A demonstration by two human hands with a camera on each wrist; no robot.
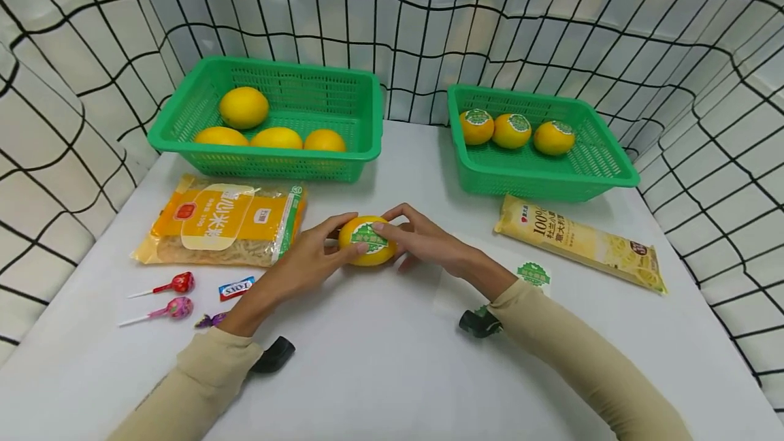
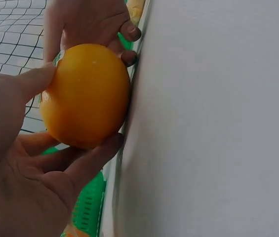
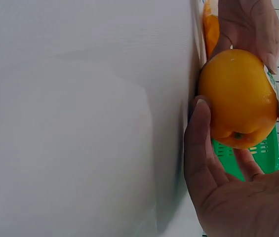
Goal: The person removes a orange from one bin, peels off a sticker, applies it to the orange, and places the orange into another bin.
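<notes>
An orange fruit point(image 1: 367, 242) with a green round sticker point(image 1: 368, 235) on top rests on the white table point(image 1: 380, 359) at its middle. My left hand point(image 1: 318, 254) grips the orange point(image 2: 85, 96) from the left, thumb over it and fingers under. My right hand point(image 1: 419, 237) holds the same orange point(image 3: 238, 96) from the right, its index finger pressing on the sticker. A sheet with one green sticker point(image 1: 533, 273) lies by my right forearm.
Left green basket point(image 1: 202, 84) holds several plain oranges; right green basket point(image 1: 606, 162) holds three stickered ones. A noodle bag point(image 1: 223, 220) lies left, a pasta packet point(image 1: 582, 242) right. Two lollipops point(image 1: 174, 284) and small candies point(image 1: 236, 287) lie at front left.
</notes>
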